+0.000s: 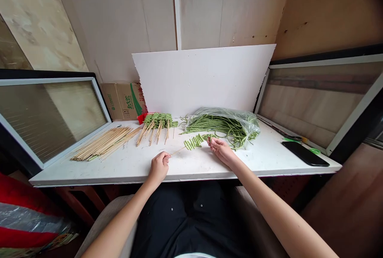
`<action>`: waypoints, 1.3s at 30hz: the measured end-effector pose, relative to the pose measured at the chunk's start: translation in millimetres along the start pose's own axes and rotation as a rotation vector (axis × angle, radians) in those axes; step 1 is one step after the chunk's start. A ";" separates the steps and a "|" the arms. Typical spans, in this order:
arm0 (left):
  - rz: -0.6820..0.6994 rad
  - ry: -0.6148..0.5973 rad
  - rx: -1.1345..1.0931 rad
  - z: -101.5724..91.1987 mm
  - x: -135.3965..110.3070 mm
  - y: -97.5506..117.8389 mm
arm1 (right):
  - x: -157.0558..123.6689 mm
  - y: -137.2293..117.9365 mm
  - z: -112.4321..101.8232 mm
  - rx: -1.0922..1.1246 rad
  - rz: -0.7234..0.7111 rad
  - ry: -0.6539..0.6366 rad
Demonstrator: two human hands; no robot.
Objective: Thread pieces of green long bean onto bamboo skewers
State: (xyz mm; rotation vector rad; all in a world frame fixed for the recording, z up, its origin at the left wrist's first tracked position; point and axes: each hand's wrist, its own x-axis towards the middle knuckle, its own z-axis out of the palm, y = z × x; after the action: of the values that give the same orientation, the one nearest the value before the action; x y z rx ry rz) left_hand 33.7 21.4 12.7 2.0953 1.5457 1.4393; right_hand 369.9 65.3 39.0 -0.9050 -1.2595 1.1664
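My left hand (pixel 159 165) is closed round the lower end of a bamboo skewer (pixel 178 151), held low over the front of the white table. Folded lengths of green bean (pixel 194 142) are threaded in a zigzag along the skewer's far part. At that far end my right hand (pixel 220 149) pinches the green bean between thumb and fingers. Just behind it, a clear plastic bag (pixel 223 112) lies on its side, with many long green beans (pixel 215 125) spilling from it. Part of the bean at my right fingertips is hidden.
Left on the table (pixel 125 168) lies a pile of bare skewers (pixel 103 142). Filled bean skewers (pixel 158 120) are stacked at the back beside a cardboard box (pixel 124 100). A black phone (pixel 305 153) rests at the right. A white board (pixel 203 78) stands behind, with framed glass panels at both sides.
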 end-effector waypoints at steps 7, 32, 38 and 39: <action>0.049 -0.039 0.044 0.4 -1.4 -4.6 | -4.4 -6.8 2.5 0.112 0.090 -0.018; 0.006 -0.050 0.026 2.3 -1.0 -3.4 | -10.0 -10.7 6.4 0.141 0.106 0.014; -0.002 -0.059 0.026 2.1 -0.7 -4.2 | -6.6 -4.8 4.9 0.124 0.088 0.059; -0.001 -0.059 0.026 2.1 -0.6 -4.2 | -6.1 -3.3 4.2 0.113 0.085 0.063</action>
State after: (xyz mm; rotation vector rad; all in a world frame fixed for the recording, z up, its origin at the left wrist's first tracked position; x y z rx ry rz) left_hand 32.6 23.6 8.7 2.1305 1.5515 1.3512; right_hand 366.6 58.2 41.4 -0.9116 -1.1024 1.2528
